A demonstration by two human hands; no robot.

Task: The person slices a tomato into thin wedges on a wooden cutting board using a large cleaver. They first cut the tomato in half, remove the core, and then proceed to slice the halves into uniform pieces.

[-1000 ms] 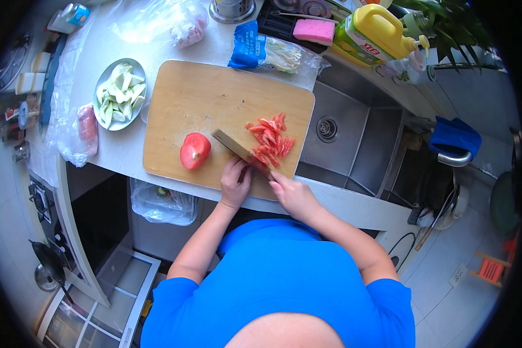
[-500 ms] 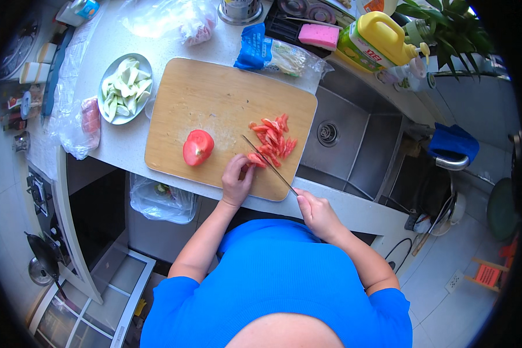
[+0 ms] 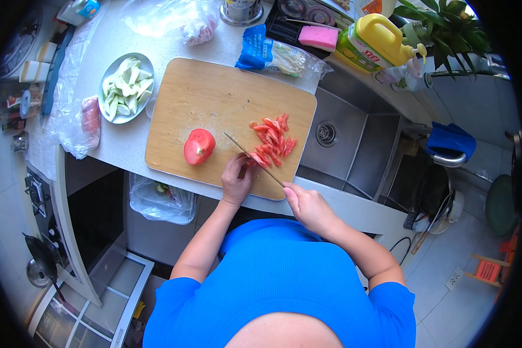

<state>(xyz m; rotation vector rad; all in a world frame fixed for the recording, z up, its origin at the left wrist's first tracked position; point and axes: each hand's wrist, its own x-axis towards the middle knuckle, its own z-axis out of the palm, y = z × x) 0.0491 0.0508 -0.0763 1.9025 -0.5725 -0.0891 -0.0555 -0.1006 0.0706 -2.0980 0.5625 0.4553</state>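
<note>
My right hand [image 3: 307, 204] is closed round the handle of a kitchen knife [image 3: 238, 144], whose thin blade slants up and left over the wooden cutting board [image 3: 200, 93]. My left hand [image 3: 236, 181] is at the board's near edge, with curled fingers pressing on a small piece of tomato right beside the blade. That piece is mostly hidden by the fingers. Several cut tomato wedges [image 3: 275, 136] lie in a loose pile right of the blade. A larger chunk of tomato [image 3: 199, 147] rests to the left of my left hand, its pale stem spot showing.
A plate of pale green slices [image 3: 125, 87] stands left of the board, near bagged meat [image 3: 90, 116]. Behind the board lies a mushroom pack [image 3: 275, 53]. The steel sink [image 3: 336, 153] opens to the right, with a pink sponge [image 3: 319, 36] and yellow bottle [image 3: 371, 43] beyond.
My right hand and the knife have shifted left and slightly up, so the blade now sits close against my left fingertips. The left hand and the tomato chunk have barely moved.
</note>
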